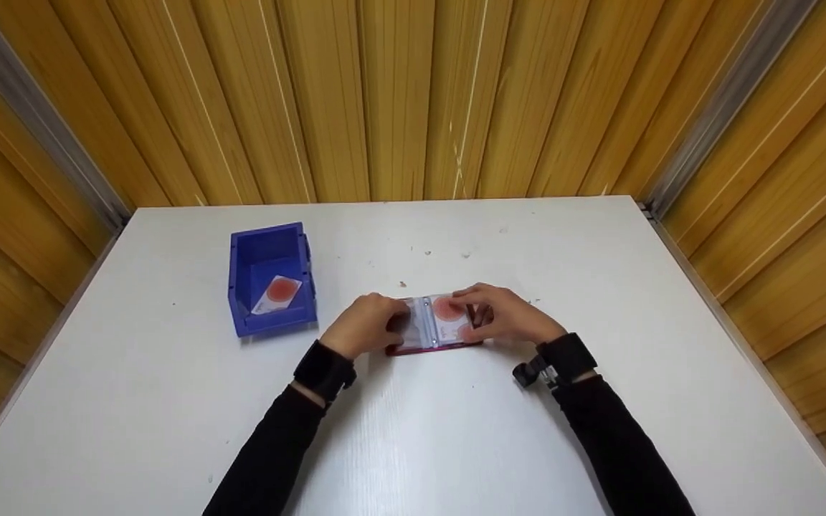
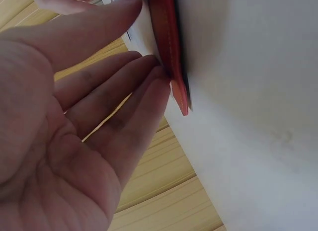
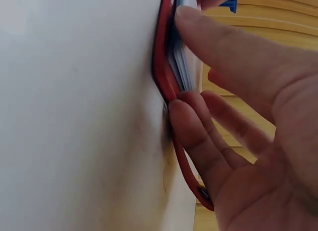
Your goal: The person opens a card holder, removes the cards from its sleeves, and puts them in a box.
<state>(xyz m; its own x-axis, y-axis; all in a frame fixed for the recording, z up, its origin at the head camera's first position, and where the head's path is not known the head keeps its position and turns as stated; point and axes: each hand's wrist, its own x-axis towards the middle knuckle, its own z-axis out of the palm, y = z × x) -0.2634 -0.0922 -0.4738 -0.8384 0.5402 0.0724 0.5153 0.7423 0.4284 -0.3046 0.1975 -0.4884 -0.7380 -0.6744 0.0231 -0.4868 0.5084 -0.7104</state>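
A red card holder (image 1: 426, 324) with clear plastic sleeves lies spread open on the white table. In its right sleeve shows a white card (image 1: 447, 328) with a red circle. My left hand (image 1: 363, 326) holds the holder's left side, thumb on the sleeves and fingertips at the red cover (image 2: 166, 35). At the right side my right hand (image 1: 510, 317) grips the holder between thumb and fingers. The right wrist view shows several stacked sleeves (image 3: 183, 67) above the red cover, with a red strap (image 3: 185, 166) curving out below the fingers.
A blue bin (image 1: 277, 331) stands on the table (image 1: 413, 444) to the left of the hands. Inside it lies another white card (image 1: 278, 295) with a red circle. Yellow wood-patterned walls (image 1: 399, 100) rise behind the table and along both sides.
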